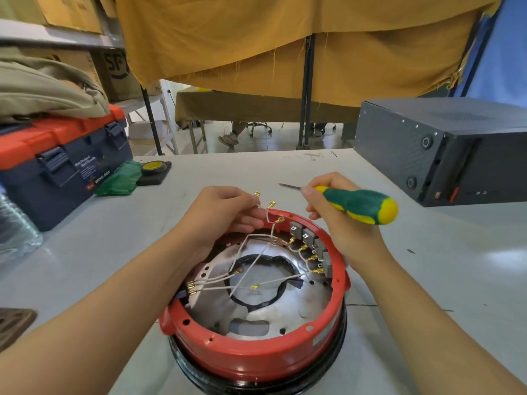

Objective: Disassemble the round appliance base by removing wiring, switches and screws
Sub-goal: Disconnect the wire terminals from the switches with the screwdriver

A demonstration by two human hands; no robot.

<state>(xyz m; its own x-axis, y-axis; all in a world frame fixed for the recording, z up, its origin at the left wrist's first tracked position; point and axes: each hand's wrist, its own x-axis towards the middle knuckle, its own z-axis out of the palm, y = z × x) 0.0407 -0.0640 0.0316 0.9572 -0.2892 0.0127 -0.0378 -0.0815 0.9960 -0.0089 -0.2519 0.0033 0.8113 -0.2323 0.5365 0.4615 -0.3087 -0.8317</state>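
Observation:
A round red appliance base (256, 352) stands upside down on the grey table, its open underside facing me. Inside lie white wires (265, 277) with brass terminals, and a row of grey switches (309, 238) lines the far right inner wall. My left hand (219, 215) pinches a bundle of loose white wires with brass connectors (271, 205) over the far rim. My right hand (339, 223) grips a green and yellow screwdriver (359, 205), its tip pointing left above the table, clear of the base.
A blue and red toolbox (57, 163) stands at the left with a green cloth (119, 178) and a roll of yellow tape (152, 168) beside it. A dark metal box (439, 146) sits at the right. A plastic bottle (14, 223) is at the far left edge.

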